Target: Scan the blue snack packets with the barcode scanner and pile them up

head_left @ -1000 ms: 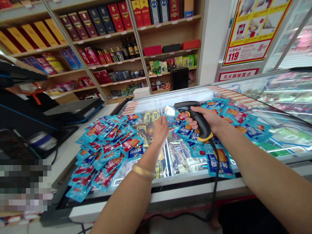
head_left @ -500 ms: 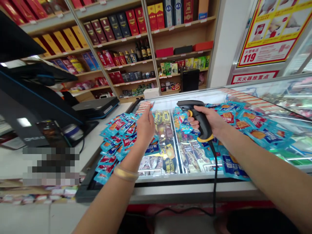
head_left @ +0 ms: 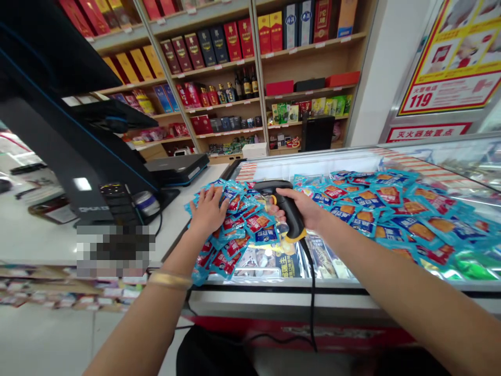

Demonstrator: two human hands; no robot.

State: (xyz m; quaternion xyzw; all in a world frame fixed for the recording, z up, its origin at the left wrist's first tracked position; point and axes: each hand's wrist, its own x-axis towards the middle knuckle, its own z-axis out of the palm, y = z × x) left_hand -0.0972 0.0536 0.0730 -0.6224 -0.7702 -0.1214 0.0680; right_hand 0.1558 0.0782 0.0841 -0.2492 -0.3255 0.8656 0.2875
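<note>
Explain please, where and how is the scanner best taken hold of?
Grip the scanner by its black handle from the right, as the right hand does. The handle is slim and slants down from the head, so the fingers can likely wrap around it, above the hanging cable.

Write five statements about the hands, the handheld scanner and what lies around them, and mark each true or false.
1. The right hand grips the black-and-yellow plastic handheld scanner. True.
2. The left hand is raised high above the heap of light-blue foil packets. False: it lies on them, fingers spread.
3. The gold-coloured bangle is on the left wrist. True.
4. The scanner is cordless. False: a black cable hangs from the bottom of its grip.
5. The red, yellow and white wall poster is at the far left of the view. False: it is at the far right.
</note>
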